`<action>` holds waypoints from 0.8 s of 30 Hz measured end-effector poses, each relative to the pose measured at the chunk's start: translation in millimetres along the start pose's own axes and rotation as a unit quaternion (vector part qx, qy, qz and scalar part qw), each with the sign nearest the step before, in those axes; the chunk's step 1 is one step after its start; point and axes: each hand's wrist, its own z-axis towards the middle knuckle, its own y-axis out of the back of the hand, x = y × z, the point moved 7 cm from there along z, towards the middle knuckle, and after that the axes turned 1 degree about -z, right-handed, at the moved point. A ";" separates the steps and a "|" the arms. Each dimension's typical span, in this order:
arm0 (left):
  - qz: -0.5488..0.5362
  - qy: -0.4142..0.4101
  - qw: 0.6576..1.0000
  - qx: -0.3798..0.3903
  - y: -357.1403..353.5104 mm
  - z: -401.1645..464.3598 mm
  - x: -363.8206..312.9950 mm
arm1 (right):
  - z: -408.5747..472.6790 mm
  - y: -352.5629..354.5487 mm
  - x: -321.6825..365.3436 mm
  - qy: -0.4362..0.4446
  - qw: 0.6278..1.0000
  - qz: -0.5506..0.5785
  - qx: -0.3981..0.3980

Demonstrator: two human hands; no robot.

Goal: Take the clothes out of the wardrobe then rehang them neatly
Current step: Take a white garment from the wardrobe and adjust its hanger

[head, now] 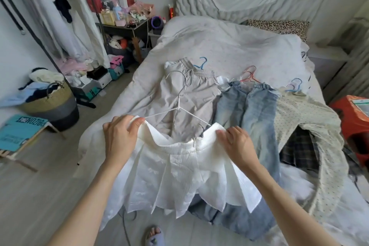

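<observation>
Grey duvet (229, 46) covers the bed, clothes rail (30, 26) standing left.

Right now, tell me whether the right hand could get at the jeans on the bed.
Probably yes, but not freely: the right hand grips the white skirt's waistband, so it must let go first. The jeans lie uncovered just beyond it.

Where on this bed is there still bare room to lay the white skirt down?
Bare duvet runs from the beige trousers and jeans up to the leopard pillow, and along the bed's left side. The near right, around the dotted top, is crowded.
</observation>
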 end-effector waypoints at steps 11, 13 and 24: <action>-0.031 -0.049 0.994 0.093 -64.2 124.9 104.9 | 82.6 -91.3 39.9 -0.086 0.995 -0.034 -0.032; -0.047 -0.052 0.992 0.103 -84.2 146.3 108.5 | 104.6 -97.8 32.7 -0.101 0.994 -0.037 -0.021; -0.087 -0.101 0.975 0.175 -212.5 265.3 108.7 | 225.2 -122.9 -39.7 -0.194 0.980 -0.007 -0.044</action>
